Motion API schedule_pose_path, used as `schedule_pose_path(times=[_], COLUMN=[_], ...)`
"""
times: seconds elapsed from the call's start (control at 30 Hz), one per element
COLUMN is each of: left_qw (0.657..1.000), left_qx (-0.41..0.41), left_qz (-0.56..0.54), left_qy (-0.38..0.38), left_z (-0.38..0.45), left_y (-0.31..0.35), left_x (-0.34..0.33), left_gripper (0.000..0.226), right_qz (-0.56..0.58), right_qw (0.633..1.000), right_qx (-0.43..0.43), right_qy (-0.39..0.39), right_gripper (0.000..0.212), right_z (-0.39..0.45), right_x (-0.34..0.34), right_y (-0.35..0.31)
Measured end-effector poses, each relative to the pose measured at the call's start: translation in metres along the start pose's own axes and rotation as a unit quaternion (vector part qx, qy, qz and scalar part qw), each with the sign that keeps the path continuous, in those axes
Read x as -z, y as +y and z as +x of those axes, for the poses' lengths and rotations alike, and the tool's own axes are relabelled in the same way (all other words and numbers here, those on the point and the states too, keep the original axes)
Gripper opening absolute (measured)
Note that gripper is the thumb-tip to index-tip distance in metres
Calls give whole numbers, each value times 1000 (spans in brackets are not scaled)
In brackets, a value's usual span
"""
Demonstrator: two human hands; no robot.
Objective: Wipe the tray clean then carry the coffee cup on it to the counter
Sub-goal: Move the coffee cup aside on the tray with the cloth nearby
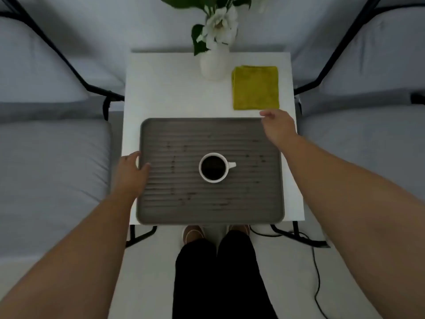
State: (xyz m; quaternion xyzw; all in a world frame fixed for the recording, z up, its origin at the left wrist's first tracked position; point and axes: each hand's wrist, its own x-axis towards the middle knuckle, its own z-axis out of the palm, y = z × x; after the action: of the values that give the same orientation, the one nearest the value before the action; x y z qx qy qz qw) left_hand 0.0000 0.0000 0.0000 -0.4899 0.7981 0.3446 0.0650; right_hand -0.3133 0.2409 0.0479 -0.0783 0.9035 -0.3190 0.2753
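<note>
A grey ribbed tray (257, 203) lies on the near half of a small white table (165, 88), with dark crumbs scattered over it. A white cup of black coffee (214, 167) stands at the tray's middle, handle to the right. A folded yellow-green cloth (255, 87) lies on the table beyond the tray's far right corner. My left hand (130, 172) grips the tray's left rim, thumb on the tray's surface. My right hand (277, 126) hovers over the tray's far right corner, fingers relaxed, just short of the cloth and holding nothing.
A white vase (212, 65) with a white flower and green leaves stands at the table's far edge, left of the cloth. Grey cushioned chairs with black frames (46, 157) flank the table on both sides. A black cable (318, 279) runs over the floor at right.
</note>
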Motion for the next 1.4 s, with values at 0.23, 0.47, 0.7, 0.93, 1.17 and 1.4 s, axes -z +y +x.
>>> schedule_pose_path(times=[0.23,0.47,0.7,0.93,1.17,1.4], left_qw=[976,971,974,977,983,984], left_qx=[78,66,63,64,79,95], left_qz=[-171,-162,-147,-137,-137,-139], left_qy=[111,161,162,152,98,65], left_z=[1,3,5,4,2,-5], left_y=[-7,-15,-22,-21,-11,-1], left_x=[-29,-42,-44,-43,-29,-19], left_gripper=[38,30,30,31,32,40], right_qz=[59,66,138,398,479,339], right_qw=[992,985,974,894,869,934], right_qx=[-77,-86,-137,-149,-9,36], right_qy=[83,134,119,139,121,105], right_gripper=[47,53,22,9,15,25], right_z=[70,92,95,93,26,-62], right_x=[-12,-25,-21,1,37,46], right_y=[21,39,28,-10,-28,3])
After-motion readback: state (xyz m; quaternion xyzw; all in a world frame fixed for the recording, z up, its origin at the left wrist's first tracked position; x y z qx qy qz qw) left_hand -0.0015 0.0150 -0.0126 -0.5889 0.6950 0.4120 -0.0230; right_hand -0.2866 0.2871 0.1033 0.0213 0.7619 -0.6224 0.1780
